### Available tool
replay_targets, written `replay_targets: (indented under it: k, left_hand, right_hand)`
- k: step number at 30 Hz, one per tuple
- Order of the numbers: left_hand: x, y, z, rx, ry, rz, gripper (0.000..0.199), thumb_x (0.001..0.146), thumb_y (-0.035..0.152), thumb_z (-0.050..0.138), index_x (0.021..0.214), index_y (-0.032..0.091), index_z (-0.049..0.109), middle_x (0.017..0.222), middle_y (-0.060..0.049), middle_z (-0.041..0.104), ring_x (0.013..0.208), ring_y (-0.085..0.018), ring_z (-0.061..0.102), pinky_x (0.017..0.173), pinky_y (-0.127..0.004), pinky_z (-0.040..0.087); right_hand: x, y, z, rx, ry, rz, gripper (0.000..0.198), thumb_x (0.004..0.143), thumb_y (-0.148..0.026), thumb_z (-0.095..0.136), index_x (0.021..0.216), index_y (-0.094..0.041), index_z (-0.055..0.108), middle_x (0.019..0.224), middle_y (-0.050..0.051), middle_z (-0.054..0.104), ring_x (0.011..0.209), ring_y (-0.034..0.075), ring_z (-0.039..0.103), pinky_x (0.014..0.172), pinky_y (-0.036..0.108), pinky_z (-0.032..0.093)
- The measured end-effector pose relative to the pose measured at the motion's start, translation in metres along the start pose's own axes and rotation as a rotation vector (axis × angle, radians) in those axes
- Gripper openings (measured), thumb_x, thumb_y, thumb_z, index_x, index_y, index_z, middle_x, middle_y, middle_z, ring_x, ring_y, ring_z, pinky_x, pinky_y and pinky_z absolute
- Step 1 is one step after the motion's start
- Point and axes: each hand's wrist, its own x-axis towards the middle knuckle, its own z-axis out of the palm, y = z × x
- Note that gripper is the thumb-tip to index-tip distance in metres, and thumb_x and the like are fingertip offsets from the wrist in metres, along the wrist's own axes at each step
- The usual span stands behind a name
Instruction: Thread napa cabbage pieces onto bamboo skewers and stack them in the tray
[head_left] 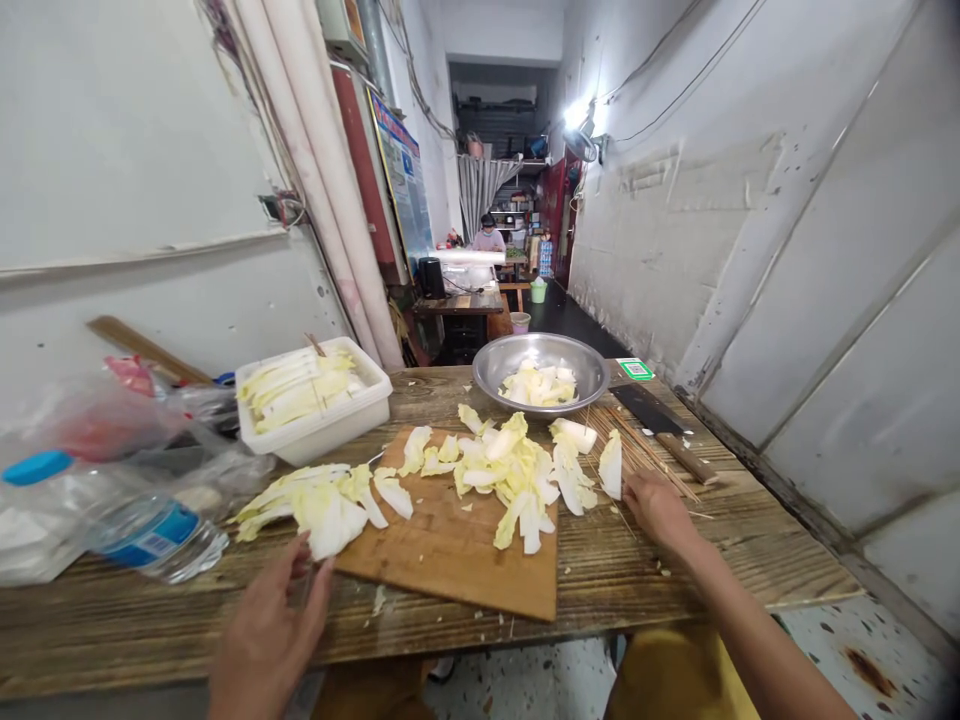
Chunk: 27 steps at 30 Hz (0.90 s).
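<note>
My left hand [274, 610] is at the near left, thumb and fingers apart, its fingertips close to a stack of cut napa cabbage leaves [330, 510] beside the cutting board [450, 560]. My right hand [660, 510] is over the near end of the bamboo skewers [645, 450], with its fingers curled together. Next to those fingertips is a single cabbage piece [611, 465]; whether the hand grips it or a skewer I cannot make out. A loose heap of cabbage pieces [510, 465] covers the back right of the board.
A steel bowl [484, 375] holding cabbage stands behind the board. A cleaver [664, 430] lies at the right. On the left are a white tub [300, 440] of skewered cabbage, a water bottle [161, 540] and plastic bags [112, 415]. A person [489, 238] sits far back.
</note>
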Motion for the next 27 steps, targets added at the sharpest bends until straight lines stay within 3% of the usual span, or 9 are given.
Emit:
replay_targets:
  k: [6,13,21,27]
  left_hand:
    - [-0.008,0.000,0.012,-0.041,-0.049,0.063,0.044,0.083,0.049,0.041,0.114,0.019,0.050,0.096,-0.009,0.063,0.084,-0.023,0.063,0.079,-0.036,0.050]
    - [-0.008,0.001,0.005,-0.034,0.031,0.096,0.040,0.083,0.048,0.040,0.110,0.020,0.052,0.100,-0.011,0.063,0.088,-0.026,0.063,0.085,-0.043,0.049]
    - [-0.009,0.000,0.005,-0.022,0.049,0.149,0.040,0.083,0.050,0.036,0.109,0.024,0.051,0.098,-0.009,0.062,0.088,-0.028,0.062,0.086,-0.049,0.048]
    - [-0.012,0.000,0.015,-0.061,-0.012,0.166,0.039,0.082,0.046,0.042,0.113,0.023,0.050,0.103,-0.010,0.062,0.097,-0.028,0.060,0.092,-0.046,0.046]
  right_hand:
    - [-0.003,0.019,-0.017,0.030,-0.012,-0.082,0.018,0.085,-0.021,0.043,0.075,-0.019,0.058,0.077,0.006,0.063,0.078,0.021,0.057,0.075,0.034,0.038]
    - [-0.004,0.035,-0.006,0.080,-0.019,-0.134,0.020,0.088,-0.028,0.049,0.074,-0.017,0.058,0.074,0.000,0.061,0.073,0.015,0.057,0.073,0.032,0.042]
    - [-0.005,0.041,-0.016,0.111,0.145,-0.036,0.023,0.090,-0.028,0.039,0.085,-0.020,0.059,0.085,0.004,0.066,0.086,0.020,0.058,0.096,0.045,0.023]
    - [0.015,0.044,-0.029,0.195,0.247,0.046,0.024,0.091,-0.034,0.033,0.093,-0.020,0.053,0.087,0.006,0.065,0.084,0.022,0.055,0.089,0.041,0.033]
